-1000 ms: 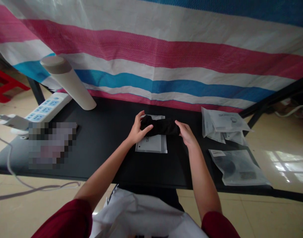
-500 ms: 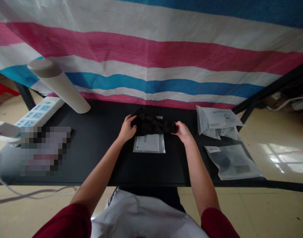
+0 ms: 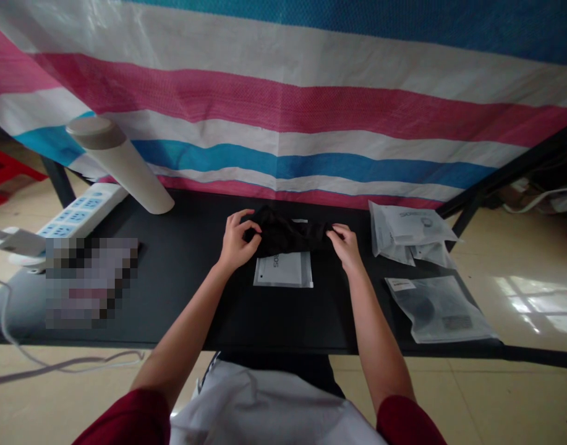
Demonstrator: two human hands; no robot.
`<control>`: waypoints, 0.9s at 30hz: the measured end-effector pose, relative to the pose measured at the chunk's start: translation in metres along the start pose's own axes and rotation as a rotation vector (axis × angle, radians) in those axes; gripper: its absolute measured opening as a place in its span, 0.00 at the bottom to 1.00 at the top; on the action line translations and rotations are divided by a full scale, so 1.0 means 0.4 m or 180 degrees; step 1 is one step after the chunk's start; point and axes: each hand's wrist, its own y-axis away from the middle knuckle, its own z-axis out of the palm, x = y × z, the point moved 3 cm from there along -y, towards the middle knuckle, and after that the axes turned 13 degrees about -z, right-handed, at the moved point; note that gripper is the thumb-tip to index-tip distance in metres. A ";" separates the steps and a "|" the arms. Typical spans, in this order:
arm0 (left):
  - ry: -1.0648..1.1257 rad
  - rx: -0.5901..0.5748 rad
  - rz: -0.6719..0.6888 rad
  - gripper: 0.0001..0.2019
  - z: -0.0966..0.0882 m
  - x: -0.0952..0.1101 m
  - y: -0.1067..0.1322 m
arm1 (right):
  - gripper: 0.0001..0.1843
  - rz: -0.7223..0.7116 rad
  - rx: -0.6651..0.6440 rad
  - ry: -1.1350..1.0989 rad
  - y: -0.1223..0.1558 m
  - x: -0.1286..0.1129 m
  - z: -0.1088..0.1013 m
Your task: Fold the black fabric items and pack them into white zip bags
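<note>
A crumpled black cloth (image 3: 287, 233) lies on the black table, across the top edge of a flat clear plastic bag with a white printed card (image 3: 283, 271). My left hand (image 3: 239, 240) grips the cloth's left end with curled fingers. At its right end, my right hand (image 3: 344, 246) pinches the fabric between fingertips and thumb. The part of the bag beneath the cloth is hidden.
Two more plastic packets (image 3: 410, 232) (image 3: 438, 309) lie at the table's right. To the left are a white power strip (image 3: 74, 213) and a leaning cardboard tube (image 3: 119, 164). A striped woven tarp (image 3: 283, 105) hangs behind the black table (image 3: 195, 309).
My left hand has shifted left and its fingers have spread a little on the cloth. The cloth is stretched flatter between my hands, and the camera view has shifted slightly.
</note>
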 end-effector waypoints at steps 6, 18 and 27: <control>0.1424 -0.0957 -0.0738 0.15 0.030 -0.007 0.002 | 0.05 0.0158 0.0149 -0.0665 0.001 -0.003 -0.005; -0.1419 -0.0982 0.0215 0.23 0.080 0.025 0.054 | 0.38 0.0995 -0.1640 -0.2148 0.022 -0.043 -0.005; 0.1815 0.0852 -0.1280 0.12 0.012 -0.054 -0.006 | 0.32 0.0919 -0.1411 -0.1179 0.027 -0.013 0.027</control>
